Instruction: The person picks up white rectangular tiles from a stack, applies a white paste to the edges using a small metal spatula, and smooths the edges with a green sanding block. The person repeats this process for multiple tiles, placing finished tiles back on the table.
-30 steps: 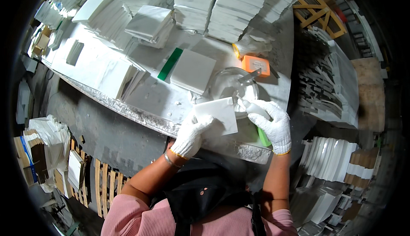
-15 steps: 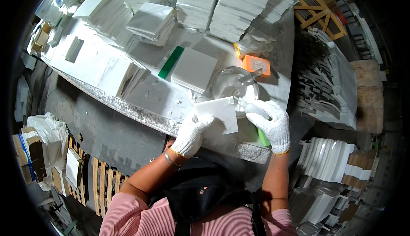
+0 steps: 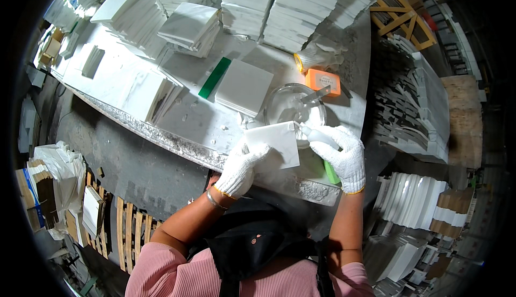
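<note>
My left hand (image 3: 237, 172), in a white knitted glove, is closed on the lower left edge of a square white marble tile (image 3: 280, 144). The tile is held tilted above the table's near edge. In my gloved right hand (image 3: 346, 157) is a small whitish squeeze bottle (image 3: 322, 138), its narrow tip at the tile's upper right corner. Just beyond the tile stands a clear round bowl (image 3: 268, 107) with white powdery material in it and a flat metal scraper (image 3: 316, 94) across its rim. A bright green block (image 3: 331, 172) lies partly hidden beside my right hand.
An orange box (image 3: 323, 82) and a crumpled glove (image 3: 310, 60) lie beyond the bowl. Left of it are a short tile stack (image 3: 244, 87) and a dark green strip (image 3: 215, 78). Tall tile stacks (image 3: 250, 7) line the table's back. Tile pieces (image 3: 403, 87) are piled at right.
</note>
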A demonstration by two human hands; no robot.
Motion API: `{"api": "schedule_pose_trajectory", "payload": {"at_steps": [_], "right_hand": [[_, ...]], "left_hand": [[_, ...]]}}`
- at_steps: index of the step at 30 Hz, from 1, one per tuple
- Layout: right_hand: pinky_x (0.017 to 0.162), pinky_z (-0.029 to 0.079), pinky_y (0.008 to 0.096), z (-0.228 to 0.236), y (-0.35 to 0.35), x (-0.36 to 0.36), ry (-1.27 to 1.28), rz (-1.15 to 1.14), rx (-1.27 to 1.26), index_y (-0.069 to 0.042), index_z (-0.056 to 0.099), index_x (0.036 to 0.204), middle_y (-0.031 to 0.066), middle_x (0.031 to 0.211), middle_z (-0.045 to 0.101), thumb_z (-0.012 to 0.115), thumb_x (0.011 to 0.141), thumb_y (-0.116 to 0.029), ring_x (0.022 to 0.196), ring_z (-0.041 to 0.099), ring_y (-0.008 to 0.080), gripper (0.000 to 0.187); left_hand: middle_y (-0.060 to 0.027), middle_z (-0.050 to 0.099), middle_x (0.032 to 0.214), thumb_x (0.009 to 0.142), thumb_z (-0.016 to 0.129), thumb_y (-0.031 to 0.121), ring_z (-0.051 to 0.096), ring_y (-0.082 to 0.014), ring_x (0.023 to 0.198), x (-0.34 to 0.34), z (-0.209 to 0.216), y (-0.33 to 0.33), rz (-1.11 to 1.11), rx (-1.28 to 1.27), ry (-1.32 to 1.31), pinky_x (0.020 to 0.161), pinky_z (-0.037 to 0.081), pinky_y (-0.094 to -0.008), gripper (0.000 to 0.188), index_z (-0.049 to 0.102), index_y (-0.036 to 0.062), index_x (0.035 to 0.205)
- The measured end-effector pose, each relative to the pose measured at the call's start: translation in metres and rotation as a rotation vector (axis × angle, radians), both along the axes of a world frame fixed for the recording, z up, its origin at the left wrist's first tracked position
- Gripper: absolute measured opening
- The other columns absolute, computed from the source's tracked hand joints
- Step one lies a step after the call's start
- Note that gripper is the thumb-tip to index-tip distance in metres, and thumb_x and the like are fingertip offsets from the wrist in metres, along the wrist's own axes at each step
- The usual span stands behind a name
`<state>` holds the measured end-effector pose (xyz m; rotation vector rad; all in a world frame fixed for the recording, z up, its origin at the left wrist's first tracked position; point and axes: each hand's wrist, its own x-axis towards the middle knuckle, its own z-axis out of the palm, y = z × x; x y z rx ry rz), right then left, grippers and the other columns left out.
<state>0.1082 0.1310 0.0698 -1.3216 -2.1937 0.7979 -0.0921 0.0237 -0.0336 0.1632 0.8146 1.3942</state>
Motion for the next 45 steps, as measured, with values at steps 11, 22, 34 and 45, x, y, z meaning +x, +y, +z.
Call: {"api": "schedule_pose_trajectory", "payload": {"at_steps": [11,22,34,45], "right_hand": [[0.077,0.052,0.0303,-0.001,0.0,0.002,0.049,-0.039,-0.088,-0.001,0.074,0.103,0.0087,0.091,0.07,0.081,0.074,-0.009,0.084,0.067,0.0172,0.032],[0.08,0.052,0.0266,-0.045,0.024,0.059,0.561,-0.404,-0.211,-0.001,0.063,0.117,0.0056,0.102,0.068,0.076,0.087,-0.008,0.086,0.063,0.0116,0.033],[0.08,0.052,0.0298,-0.076,0.054,0.057,0.134,-0.329,-0.058,-0.005,0.07,0.107,0.0076,0.097,0.072,0.077,0.08,-0.009,0.085,0.067,0.0156,0.028],[0.067,0.053,0.0305,-0.027,-0.013,0.019,-0.107,-0.299,0.13,-0.014,0.073,0.108,0.0059,0.092,0.072,0.08,0.081,-0.027,0.077,0.069,0.0167,0.031]], "left_hand": [[-0.0069,0.065,0.112,0.092,0.068,0.011,0.065,-0.0174,0.099,0.0,0.003,0.001,0.003,0.007,-0.02,0.087,0.055,-0.0342,0.043,0.054,0.002,0.131],[-0.0069,0.064,0.112,0.092,0.066,0.01,0.064,-0.0181,0.099,-0.003,0.002,-0.002,-0.023,0.013,-0.005,0.087,0.055,-0.0356,0.042,0.053,0.0021,0.131],[-0.0062,0.065,0.111,0.093,0.065,0.01,0.063,-0.0168,0.1,-0.001,0.007,0.0,0.014,0.027,0.027,0.089,0.052,-0.0339,0.037,0.055,0.0016,0.127],[-0.0061,0.064,0.113,0.091,0.068,0.012,0.062,-0.0171,0.101,-0.005,0.005,-0.002,-0.049,0.027,0.012,0.09,0.051,-0.0332,0.044,0.052,0.0021,0.13]]}}
